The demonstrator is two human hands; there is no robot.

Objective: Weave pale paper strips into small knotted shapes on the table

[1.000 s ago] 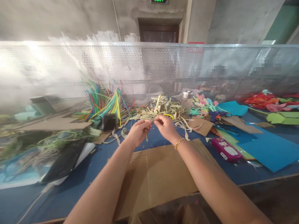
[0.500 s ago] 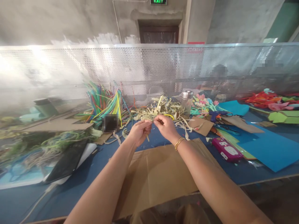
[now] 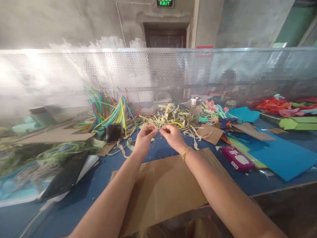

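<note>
My left hand (image 3: 145, 138) is closed in a pinch, thumb against forefinger, above the far edge of the cardboard sheet (image 3: 170, 181). Just beside it, my right hand (image 3: 172, 135) pinches too, a gold chain bracelet on its wrist. Their fingertips nearly meet on a thin pale strip, mostly hidden by the fingers and hard to tell from what lies behind. Right behind them spreads a heap of curled, pale yellow-green strips (image 3: 173, 112). A yellow loop (image 3: 177, 124) shows behind the right hand.
Coloured stems (image 3: 106, 110) and a steel-lidded bottle (image 3: 195, 109) stand before a perforated metal screen (image 3: 168, 69). To the right lie a purple case (image 3: 237, 158), blue sheets (image 3: 284, 155) and a glue gun (image 3: 226, 123). A black tablet-like slab (image 3: 65, 175) and tangled fibres (image 3: 53, 155) lie left.
The strip's upright end and the piece hanging below my left hand no longer show. My left hand has turned, its fingers now pointing toward the right hand. The view has shifted slightly.
</note>
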